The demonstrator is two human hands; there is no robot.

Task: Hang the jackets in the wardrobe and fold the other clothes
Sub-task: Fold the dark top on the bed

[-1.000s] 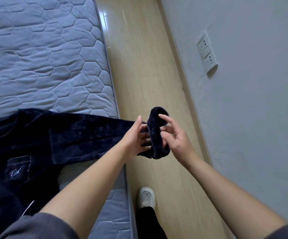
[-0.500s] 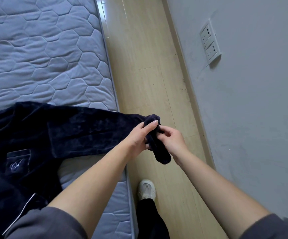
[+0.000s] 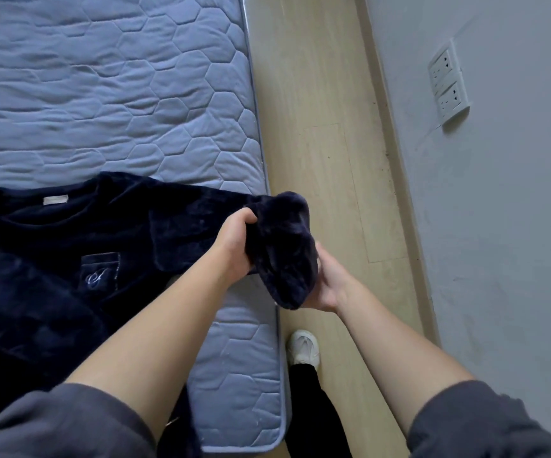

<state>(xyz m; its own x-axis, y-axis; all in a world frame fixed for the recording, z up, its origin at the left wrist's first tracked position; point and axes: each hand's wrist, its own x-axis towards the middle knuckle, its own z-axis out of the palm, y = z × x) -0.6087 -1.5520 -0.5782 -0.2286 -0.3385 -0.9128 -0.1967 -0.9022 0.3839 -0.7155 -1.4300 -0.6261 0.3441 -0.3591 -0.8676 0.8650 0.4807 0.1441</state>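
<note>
The mattress (image 3: pixel 118 94) is cut off at left, as is the dark fleece top (image 3: pixel 69 259) lying on it. Its sleeve end (image 3: pixel 284 246) juts past the bed edge: the left hand (image 3: pixel 234 246) curls its fingers round it, gripping; the right hand (image 3: pixel 328 279) sits beneath, fingers hidden by fabric, grip impossible to tell

The room is lit by soft, cool, even light. A pale shine is seen on the floor (image 3: pixel 317 94) at the far end. A small shadow is cast below the wall socket (image 3: pixel 449 84) on the right. Little detail is shown in the dark garment (image 3: pixel 69 259). Straight lines are bent near the edges, and the near grey sleeves (image 3: pixel 56 428) are blurred.
</note>
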